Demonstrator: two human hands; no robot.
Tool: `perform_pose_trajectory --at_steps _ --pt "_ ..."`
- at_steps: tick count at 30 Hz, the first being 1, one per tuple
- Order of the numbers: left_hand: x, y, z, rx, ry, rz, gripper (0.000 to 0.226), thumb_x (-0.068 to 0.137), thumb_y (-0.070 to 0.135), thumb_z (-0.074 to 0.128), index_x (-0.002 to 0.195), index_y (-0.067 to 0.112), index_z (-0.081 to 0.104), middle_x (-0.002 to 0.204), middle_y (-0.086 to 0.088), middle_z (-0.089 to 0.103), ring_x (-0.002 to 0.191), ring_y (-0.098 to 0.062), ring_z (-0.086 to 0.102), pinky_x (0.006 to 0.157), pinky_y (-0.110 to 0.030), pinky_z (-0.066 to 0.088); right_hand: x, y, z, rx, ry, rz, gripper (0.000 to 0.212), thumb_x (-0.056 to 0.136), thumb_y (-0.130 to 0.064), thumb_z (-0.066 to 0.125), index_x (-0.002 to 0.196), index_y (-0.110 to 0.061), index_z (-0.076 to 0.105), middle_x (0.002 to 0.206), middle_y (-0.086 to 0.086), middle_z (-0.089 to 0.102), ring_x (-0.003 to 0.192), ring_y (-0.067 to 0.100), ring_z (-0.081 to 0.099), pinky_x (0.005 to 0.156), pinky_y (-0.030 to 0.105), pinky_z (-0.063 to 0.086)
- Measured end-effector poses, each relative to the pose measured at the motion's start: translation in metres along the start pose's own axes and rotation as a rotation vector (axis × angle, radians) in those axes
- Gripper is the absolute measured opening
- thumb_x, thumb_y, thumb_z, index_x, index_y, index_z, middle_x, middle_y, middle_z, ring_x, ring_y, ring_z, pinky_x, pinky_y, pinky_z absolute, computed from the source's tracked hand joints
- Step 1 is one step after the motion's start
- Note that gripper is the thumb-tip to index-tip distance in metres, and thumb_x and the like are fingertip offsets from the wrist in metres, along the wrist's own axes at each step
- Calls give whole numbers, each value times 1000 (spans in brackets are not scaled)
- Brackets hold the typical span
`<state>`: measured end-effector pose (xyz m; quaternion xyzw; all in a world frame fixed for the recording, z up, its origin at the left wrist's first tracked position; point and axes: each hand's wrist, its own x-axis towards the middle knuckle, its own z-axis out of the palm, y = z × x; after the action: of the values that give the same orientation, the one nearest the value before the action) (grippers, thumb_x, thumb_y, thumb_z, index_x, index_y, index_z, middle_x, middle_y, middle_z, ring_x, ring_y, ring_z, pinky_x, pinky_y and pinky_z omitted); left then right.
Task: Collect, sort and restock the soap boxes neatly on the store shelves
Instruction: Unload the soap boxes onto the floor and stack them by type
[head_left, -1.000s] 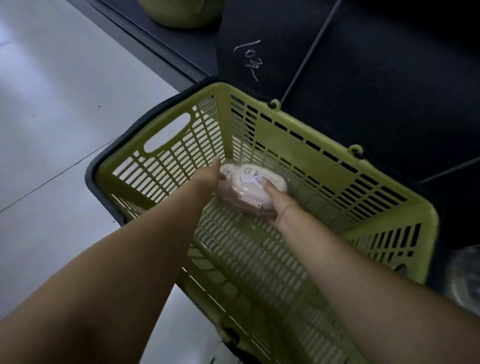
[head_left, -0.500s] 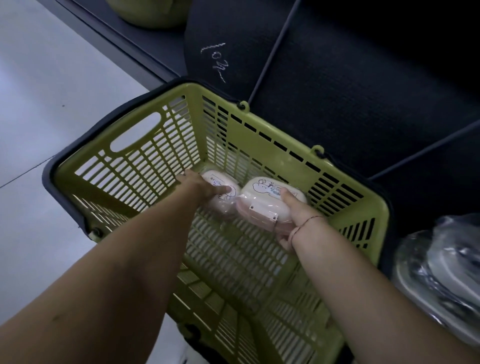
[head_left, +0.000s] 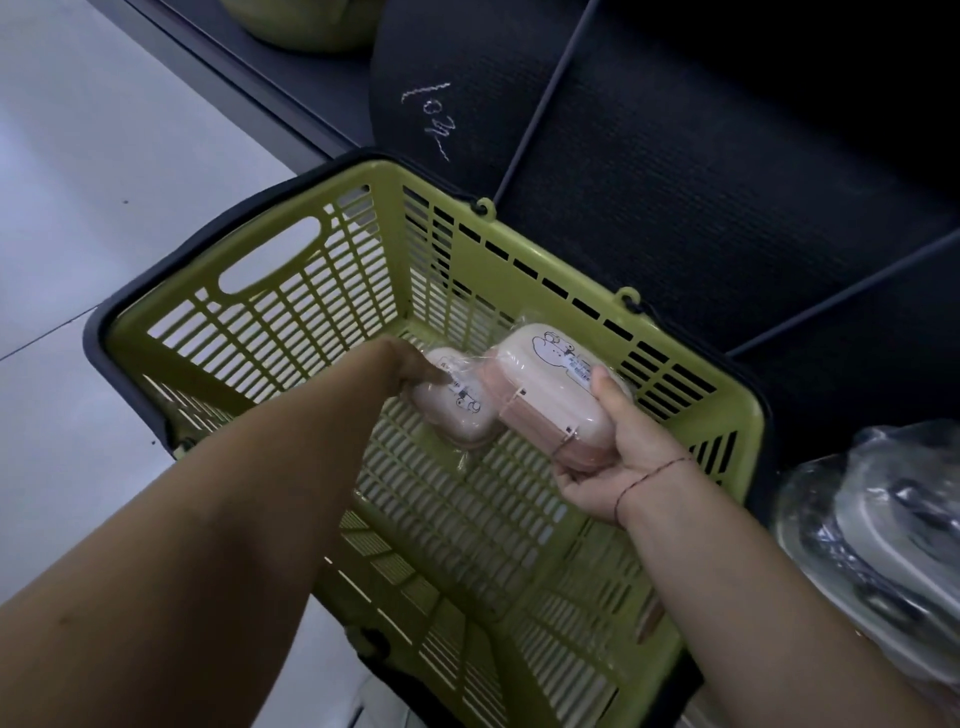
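Head view: two pale pink soap boxes wrapped in clear film sit inside a green slatted basket, toward its far side. The right soap box is held above the basket floor, tilted, in the right hand; the thumb lies over its near end and the fingers curl beneath it. Just to its left and lower, the left soap box is gripped at its far end by the left hand, fingers bent over the top; whether it touches the basket floor cannot be told. The two boxes are nearly touching. The basket stands on a pale tiled floor. Beyond it is a dark shelf with wire dividers, and film-wrapped goods lie at the right.
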<state>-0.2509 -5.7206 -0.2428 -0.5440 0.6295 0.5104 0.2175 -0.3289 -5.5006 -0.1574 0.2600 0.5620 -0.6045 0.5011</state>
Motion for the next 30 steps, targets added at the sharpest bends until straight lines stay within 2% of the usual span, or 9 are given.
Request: perform_pose_trajectory --at_steps 3,8,12,15,17,20,24,27,30 --pt "2 2 -6 60 40 1 70 85 12 74 142 -7 38 149 -22 41 137 -35 40 113 -42 34 -3 -1 -6 17 22 8 24 81 -46 71 96 -31 62 103 3 63 91 24 57 67 33 45" --pt "-9 -1 18 99 4 46 50 89 33 68 120 -4 55 111 -17 63 102 -32 63 89 -38 53 -3 -2 -13 -121 96 -1 20 87 -46 66 97 -31 57 107 6 61 86 25 57 79 33 49" --pt "2 -8 25 6 46 32 77 75 54 77 127 2 55 117 -17 66 99 -32 66 91 -40 54 27 14 -7 -312 290 -50 49 86 -39 70 115 -7 46 105 14 57 84 29 61 57 35 54" --pt "6 -10 27 -149 42 0 66 85 61 62 120 6 61 108 -13 71 89 -28 67 80 -36 52 52 28 -2 -320 270 -69 53 93 -21 62 138 -1 43 115 17 57 105 33 58 78 32 57" --pt "4 -8 27 -164 47 4 65 90 66 50 108 5 63 99 -14 70 80 -26 63 71 -33 50 64 34 -2 -324 249 -71 48 99 -17 51 142 0 37 136 14 49 126 33 49 96 35 45" --pt "-3 -5 18 -158 -39 -13 70 82 75 53 92 6 61 81 -10 66 70 -22 61 65 -30 50 78 34 -4 -348 404 -70 73 82 -27 76 141 -4 39 139 16 48 123 36 53 97 44 46" --pt "24 -22 -1 -141 -136 -6 128 9 76 83 115 6 65 103 -13 74 102 -30 69 100 -42 50 112 40 -17 -340 418 -123 107 48 -46 91 133 -8 39 125 20 56 104 38 63 87 56 53" --pt "7 -22 -12 -162 -166 -16 121 17 61 92 120 6 62 108 -12 73 107 -28 67 100 -43 50 141 52 -22 -345 369 -119 125 11 -56 80 123 -13 47 110 15 63 83 34 69 69 54 58" --pt "-26 -12 -31 -200 -196 33 92 48 43 84 126 1 58 115 -16 70 109 -29 65 94 -41 53 110 56 -8 -237 258 -160 107 21 -53 89 114 -13 53 108 14 66 81 32 69 68 51 59"
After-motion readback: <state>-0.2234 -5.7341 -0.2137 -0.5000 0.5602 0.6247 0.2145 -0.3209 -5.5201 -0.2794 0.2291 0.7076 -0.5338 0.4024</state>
